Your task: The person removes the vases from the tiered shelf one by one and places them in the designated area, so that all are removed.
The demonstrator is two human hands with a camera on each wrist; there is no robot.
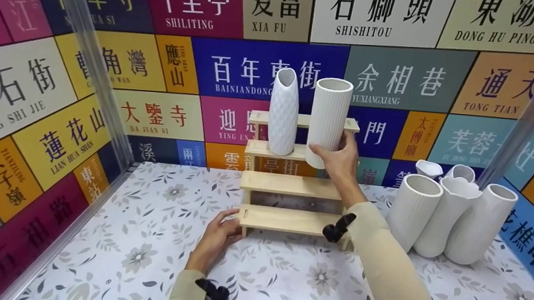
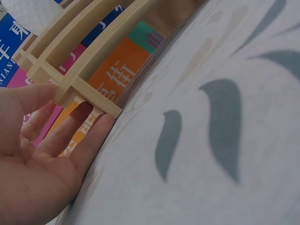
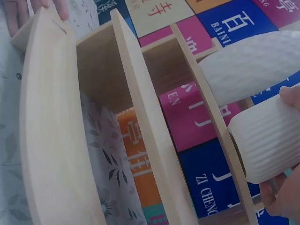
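Note:
A tiered wooden stand point(image 1: 293, 184) rises in steps on the table. My right hand point(image 1: 340, 158) grips a white ribbed vase point(image 1: 329, 114) upright at the stand's second-highest step; in the right wrist view the ribbed vase point(image 3: 267, 136) has its base close to that step's edge, and whether it touches is unclear. To its left on the same step stands a slim white vase point(image 1: 283, 113) with a diamond-textured surface and slanted mouth. My left hand point(image 1: 220, 232) holds the stand's lower left corner; in the left wrist view the thumb and fingers point(image 2: 96, 140) lie about the bottom step's end.
Several white vases point(image 1: 452, 217) stand grouped at the right, some with wavy rims. A patterned cloth point(image 1: 139, 259) covers the table. Behind rises a wall of coloured sign panels point(image 1: 268, 69), with clear upright posts point(image 1: 95, 60) at the corners.

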